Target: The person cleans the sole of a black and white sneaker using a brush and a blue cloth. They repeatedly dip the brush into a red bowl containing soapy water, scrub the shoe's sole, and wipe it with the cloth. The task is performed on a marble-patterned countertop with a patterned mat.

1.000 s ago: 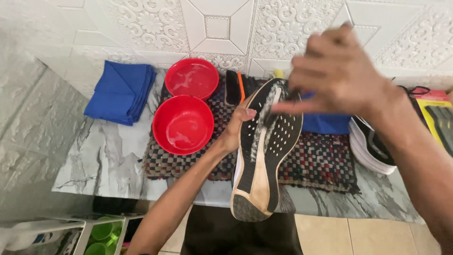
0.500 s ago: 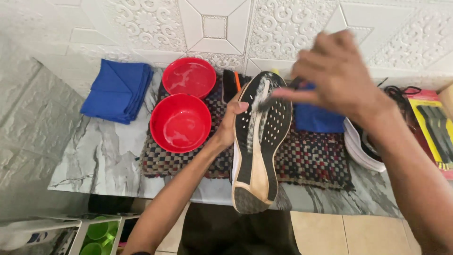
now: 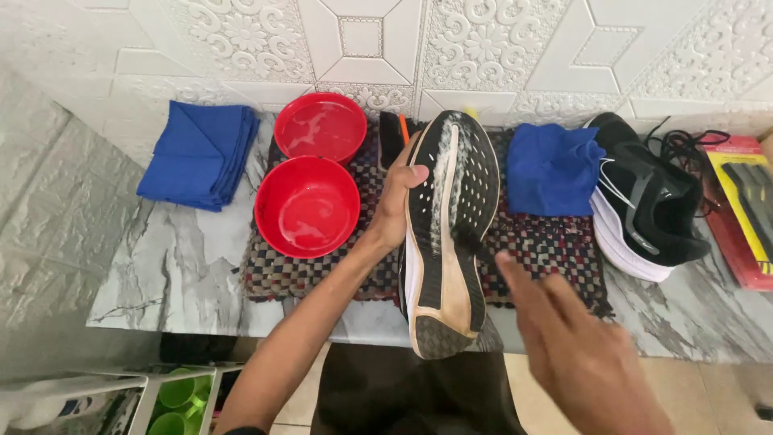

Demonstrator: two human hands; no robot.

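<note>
My left hand (image 3: 396, 205) grips a black running shoe (image 3: 448, 234) by its side, sole turned up, over a checkered mat (image 3: 547, 250). White foam streaks the front of the sole. My right hand (image 3: 572, 354) is low in the foreground, blurred, fingers apart and holding nothing, just right of the shoe's heel. Two red bowls (image 3: 307, 205) (image 3: 320, 127) with a little water sit left of the shoe.
A folded blue cloth (image 3: 199, 153) lies at the far left, another blue cloth (image 3: 551, 167) right of the held shoe. A second black shoe (image 3: 640, 201) with loose laces and a yellow-red box (image 3: 745, 209) lie at the right. A brush (image 3: 392, 137) rests behind the bowls.
My right hand has dropped from above the sole's front down toward me, now empty and clear of the shoe. The left hand still holds the shoe sole-up.
</note>
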